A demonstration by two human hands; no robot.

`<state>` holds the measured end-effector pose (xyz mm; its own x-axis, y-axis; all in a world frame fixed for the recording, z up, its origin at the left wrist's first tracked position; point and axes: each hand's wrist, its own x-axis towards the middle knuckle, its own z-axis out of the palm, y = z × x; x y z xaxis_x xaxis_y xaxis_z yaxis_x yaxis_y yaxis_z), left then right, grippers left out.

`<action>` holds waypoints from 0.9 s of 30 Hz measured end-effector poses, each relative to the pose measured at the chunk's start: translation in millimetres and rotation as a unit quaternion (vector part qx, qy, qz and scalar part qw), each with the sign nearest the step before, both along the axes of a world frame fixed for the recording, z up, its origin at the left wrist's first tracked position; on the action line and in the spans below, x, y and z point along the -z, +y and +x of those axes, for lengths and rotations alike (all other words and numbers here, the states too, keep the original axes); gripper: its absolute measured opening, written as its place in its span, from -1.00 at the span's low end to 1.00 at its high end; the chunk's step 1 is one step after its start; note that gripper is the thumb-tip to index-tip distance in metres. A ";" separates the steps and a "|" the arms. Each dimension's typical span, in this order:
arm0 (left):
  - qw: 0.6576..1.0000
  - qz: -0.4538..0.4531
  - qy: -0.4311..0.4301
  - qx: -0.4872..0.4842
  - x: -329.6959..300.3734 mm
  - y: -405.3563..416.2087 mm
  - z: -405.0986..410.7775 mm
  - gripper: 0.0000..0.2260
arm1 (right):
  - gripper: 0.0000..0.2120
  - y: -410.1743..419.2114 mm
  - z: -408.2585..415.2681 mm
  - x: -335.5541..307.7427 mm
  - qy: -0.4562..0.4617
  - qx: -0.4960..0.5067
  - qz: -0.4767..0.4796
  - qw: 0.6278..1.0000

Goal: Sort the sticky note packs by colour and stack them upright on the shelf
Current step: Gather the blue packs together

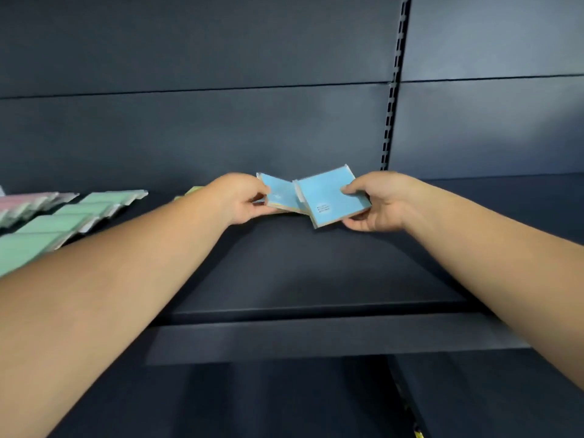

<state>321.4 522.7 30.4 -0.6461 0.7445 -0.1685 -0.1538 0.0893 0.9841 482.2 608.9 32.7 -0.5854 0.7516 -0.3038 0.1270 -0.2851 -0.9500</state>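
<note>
Both my arms reach over a dark shelf (300, 263). My left hand (240, 199) grips a blue sticky note pack (279, 192) by its left edge. My right hand (376, 202) pinches a second blue sticky note pack (328, 197) at its right side, thumb on top. The two blue packs tilt towards each other and overlap in the middle, just above the shelf near its back wall. On the shelf's left lie green packs (63, 216) in rows, and pink packs (22, 203) at the far left edge. A yellow-green pack (192, 191) peeks out behind my left wrist.
The shelf's front lip (316, 336) runs across below my arms. A slotted upright post (393, 90) divides the dark back panel, with another shelf bay to its right. Bare shelf surface lies between my forearms.
</note>
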 end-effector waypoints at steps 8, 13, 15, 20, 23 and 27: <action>0.975 -0.118 0.174 -0.066 6.1 -7.2 -3.0 -0.86 | -0.83 -28.8 -21.0 9.0 -0.023 -0.059 0.023 0.998; 0.981 -0.107 0.145 -0.076 9.2 -11.2 -9.2 -0.76 | -0.90 -37.5 -26.4 12.4 -0.095 -0.068 0.141 0.983; 0.982 -0.100 0.138 -0.086 9.1 -13.6 -9.9 -0.76 | -0.85 -40.0 -27.2 12.2 -0.194 -0.074 0.251 0.945; 0.985 -0.064 0.124 -0.098 5.6 -25.2 -4.2 -0.78 | -0.65 -41.4 -27.8 11.0 -0.337 -0.105 0.428 0.832; 0.984 -0.035 0.141 -0.103 0.3 -34.3 2.3 -0.80 | -0.63 -42.1 -27.7 10.3 -0.375 -0.121 0.468 0.791; 0.946 -0.085 0.295 -0.098 -7.0 -51.3 8.2 -0.79 | -0.66 -41.1 -23.8 6.4 -0.397 -0.111 0.523 0.746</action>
